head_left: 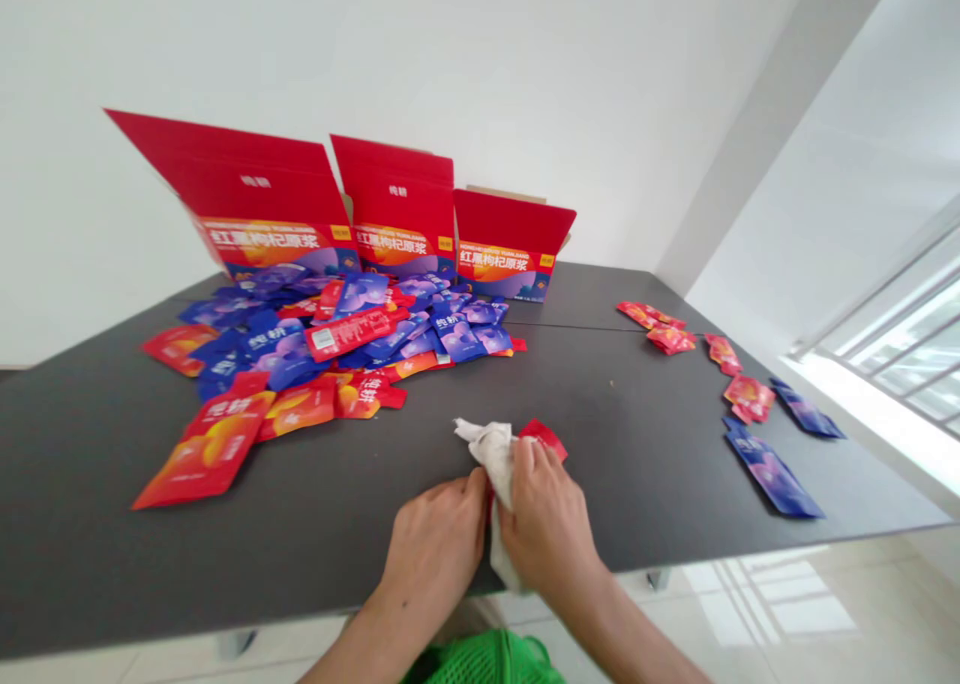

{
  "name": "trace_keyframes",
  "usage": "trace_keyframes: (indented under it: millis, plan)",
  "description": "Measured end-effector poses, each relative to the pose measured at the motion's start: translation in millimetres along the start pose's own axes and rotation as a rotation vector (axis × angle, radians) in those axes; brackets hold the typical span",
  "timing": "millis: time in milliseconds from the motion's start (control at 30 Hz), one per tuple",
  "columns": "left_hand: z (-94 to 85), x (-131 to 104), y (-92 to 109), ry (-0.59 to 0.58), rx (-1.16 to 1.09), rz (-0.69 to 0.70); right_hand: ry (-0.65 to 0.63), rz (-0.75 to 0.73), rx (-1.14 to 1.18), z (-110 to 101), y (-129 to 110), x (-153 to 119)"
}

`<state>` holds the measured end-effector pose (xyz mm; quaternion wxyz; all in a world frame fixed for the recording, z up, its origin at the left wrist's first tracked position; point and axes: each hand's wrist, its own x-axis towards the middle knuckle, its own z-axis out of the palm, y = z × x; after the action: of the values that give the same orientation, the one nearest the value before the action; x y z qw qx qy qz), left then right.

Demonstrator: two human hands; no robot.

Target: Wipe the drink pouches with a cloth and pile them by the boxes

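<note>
Near the table's front edge, my right hand [544, 504] is closed round a crumpled white cloth [495, 451]. A red pouch [546, 438] shows just beyond its fingers, partly covered by the hand and cloth. My left hand [442, 529] is closed and touches the cloth's left side, its fingertips on a bit of red pouch between the hands; most of that pouch is hidden.
A heap of blue and red pouches [360, 329] covers the table's left and centre. Behind it, against the wall, stand three open red boxes [401, 214]. Several red pouches [750, 397] and two blue pouches [772, 474] lie at the right.
</note>
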<state>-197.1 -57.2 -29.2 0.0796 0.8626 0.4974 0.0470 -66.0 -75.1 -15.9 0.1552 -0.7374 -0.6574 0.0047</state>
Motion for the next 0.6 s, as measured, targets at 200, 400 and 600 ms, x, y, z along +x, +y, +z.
trace_keyframes:
  millis: [200,400,600]
  plan:
    - [0.6,-2,-11,0.066,-0.103,-0.017,0.032,0.300,0.282,-6,71,37]
    - [-30.1,11,-44,0.393,-0.227,0.263,0.243,0.244,0.676,-13,119,28]
    - [-41.8,27,-68,0.515,0.117,0.941,0.258,0.177,0.691,-28,116,11]
